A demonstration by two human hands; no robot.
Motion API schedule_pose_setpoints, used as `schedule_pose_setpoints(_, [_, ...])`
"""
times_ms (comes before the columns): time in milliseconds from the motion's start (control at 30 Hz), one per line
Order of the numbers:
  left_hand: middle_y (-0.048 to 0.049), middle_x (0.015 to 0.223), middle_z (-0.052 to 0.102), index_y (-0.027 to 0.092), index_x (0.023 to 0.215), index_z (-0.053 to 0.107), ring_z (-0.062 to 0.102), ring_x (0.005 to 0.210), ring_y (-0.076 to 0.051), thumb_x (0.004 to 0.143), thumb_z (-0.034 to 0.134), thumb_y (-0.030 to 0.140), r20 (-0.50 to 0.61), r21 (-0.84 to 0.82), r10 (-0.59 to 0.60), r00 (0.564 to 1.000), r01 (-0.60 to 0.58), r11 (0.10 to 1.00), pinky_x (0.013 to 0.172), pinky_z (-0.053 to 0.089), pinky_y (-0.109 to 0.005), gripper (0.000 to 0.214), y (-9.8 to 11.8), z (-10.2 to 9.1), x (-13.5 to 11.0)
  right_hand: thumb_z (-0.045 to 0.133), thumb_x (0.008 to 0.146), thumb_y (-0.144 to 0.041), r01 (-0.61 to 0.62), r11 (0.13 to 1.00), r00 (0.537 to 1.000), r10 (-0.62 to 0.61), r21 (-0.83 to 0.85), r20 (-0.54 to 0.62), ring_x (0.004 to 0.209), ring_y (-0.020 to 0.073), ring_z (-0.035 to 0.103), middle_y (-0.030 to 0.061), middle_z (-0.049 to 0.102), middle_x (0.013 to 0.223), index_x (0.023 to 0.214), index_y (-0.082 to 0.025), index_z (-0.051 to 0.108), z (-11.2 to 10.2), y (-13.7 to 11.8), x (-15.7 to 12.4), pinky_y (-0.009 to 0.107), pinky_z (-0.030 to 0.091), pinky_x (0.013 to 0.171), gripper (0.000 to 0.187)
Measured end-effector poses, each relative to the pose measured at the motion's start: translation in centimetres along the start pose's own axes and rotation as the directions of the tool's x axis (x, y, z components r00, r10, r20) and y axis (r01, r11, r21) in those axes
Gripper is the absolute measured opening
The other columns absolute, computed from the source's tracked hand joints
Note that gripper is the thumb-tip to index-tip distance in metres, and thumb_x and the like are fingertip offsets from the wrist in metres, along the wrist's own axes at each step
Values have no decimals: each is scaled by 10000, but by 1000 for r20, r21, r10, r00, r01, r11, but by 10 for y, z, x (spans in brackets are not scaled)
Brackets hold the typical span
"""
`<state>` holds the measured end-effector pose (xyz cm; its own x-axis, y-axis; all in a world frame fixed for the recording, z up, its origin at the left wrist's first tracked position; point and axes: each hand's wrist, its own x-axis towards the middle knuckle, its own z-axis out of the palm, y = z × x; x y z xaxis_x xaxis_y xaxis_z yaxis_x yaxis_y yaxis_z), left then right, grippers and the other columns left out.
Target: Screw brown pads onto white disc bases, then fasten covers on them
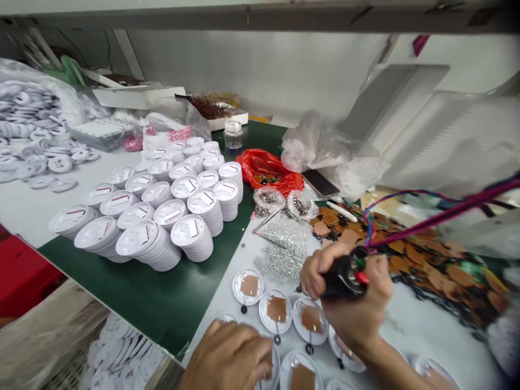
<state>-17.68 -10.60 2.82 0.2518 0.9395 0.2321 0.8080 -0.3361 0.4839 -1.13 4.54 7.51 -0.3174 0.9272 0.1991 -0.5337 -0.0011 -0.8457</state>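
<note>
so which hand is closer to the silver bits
Right. The right hand, gripping a black tool, is just beside the silver bits, at their lower right. The left hand is farther off, below them past the white dishes.

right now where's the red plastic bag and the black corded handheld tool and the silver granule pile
Red plastic bag (pixel 266 170), head view, its middle
Black corded handheld tool (pixel 341 277), head view, its black body
Silver granule pile (pixel 278 260), head view, its centre

The right hand is closed in a firm grip, wrist turned inward, above and right of the left hand, whose fingers curve downward.
</note>
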Motion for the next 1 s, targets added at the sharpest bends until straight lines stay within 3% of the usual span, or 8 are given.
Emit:
schedule_pose_setpoints(167, [-7,944,654,265,1176,660,619,849,-212,992,541,79,-22,-116,-125,992,121,986,767,429,-349,287,4,-1,37,539,905,-679,5,1000,1000,-5,-26,12,390,131,482,-9,545,466,692,-213,681,0,4,0,257,397,412,532])
schedule_pose_setpoints(333, [-1,930,629,259,1127,696,604,911,-228,984,573,55,0,-157,-176,984,173,972,803,391,-375,278,3,2,53,546,913,-654,12,998,1000,-13,-58,-20,394,133,484,-3,556,464,692,-208,674,-7,20,6,255,392,411,514])
schedule_pose_setpoints(533, [-7,963,644,248,1206,693,613,934,-232,983,667,114,48,-185,-232,972,237,954,839,387,-396,261,2,5,64,540,903,-669,19,999,1000,-19,36,13,376,133,473,-8,530,448,671,-210,690,4,-13,2,266,416,401,536])
schedule_pose_setpoints(667, [28,897,653,237,1043,714,617,865,-191,942,756,158,-5,-267,-128,992,123,956,836,384,-375,135,1,14,74,533,898,-693,-11,997,1000,11,80,5,358,134,478,-14,518,445,667,-212,688,12,-33,-5,280,432,401,555])
schedule_pose_setpoints(767, [32,911,655,205,942,657,608,857,-175,971,724,169,-21,-273,-58,998,50,961,851,383,-373,81,-2,21,74,548,885,-698,-45,993,999,45,105,-2,361,136,490,-12,516,445,652,-203,681,13,-41,-9,282,441,402,563])
schedule_pose_setpoints(1000, [-21,967,611,207,1009,555,551,851,-207,1087,493,210,48,23,184,982,-185,983,809,391,-389,100,-8,40,58,512,900,-679,-87,989,996,88,122,-5,336,120,442,-22,488,424,639,-204,664,13,-49,-18,261,392,372,563])
